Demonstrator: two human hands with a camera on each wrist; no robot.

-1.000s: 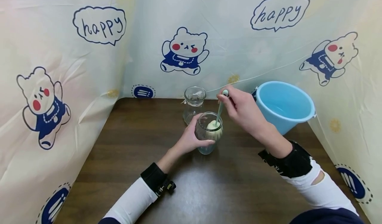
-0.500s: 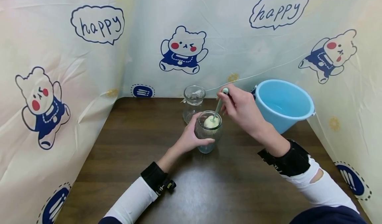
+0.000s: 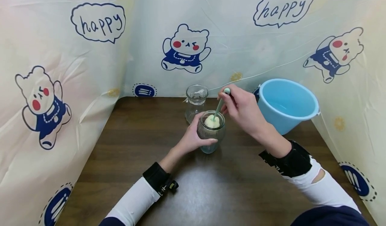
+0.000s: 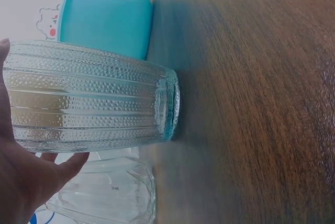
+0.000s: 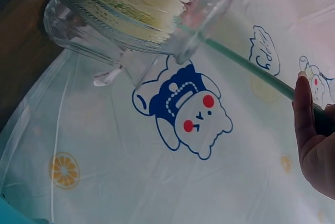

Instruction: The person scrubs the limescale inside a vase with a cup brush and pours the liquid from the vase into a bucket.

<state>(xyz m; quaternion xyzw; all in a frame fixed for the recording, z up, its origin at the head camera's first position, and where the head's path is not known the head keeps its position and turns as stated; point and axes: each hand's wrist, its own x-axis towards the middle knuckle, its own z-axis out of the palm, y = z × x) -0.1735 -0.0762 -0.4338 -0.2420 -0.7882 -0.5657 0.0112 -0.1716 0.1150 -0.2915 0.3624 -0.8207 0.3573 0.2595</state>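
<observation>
My left hand (image 3: 190, 139) grips a ribbed clear glass jar (image 3: 210, 137) from its left side, thumb along the near face. The jar stands upright, its base by the table in the left wrist view. In my right hand (image 3: 245, 110) a cup brush is pinched by its thin green handle (image 3: 219, 106), which slants down through the jar's mouth. Its pale, sponge-like head (image 3: 212, 121) sits inside the upper jar and shows as a beige patch through the glass in the left wrist view. The fingertips of my right hand stay above the rim.
Just behind the held jar stands a second clear glass jar (image 3: 194, 110) with a white tie at its neck. A light blue bucket (image 3: 275, 125) is at the back right. Printed cloth (image 3: 135, 52) walls in the brown table (image 3: 132, 145).
The brush head has shifted slightly left and toward the far side inside the jar, and its handle leans more. Both hands keep their grip; the jar stays in place.
</observation>
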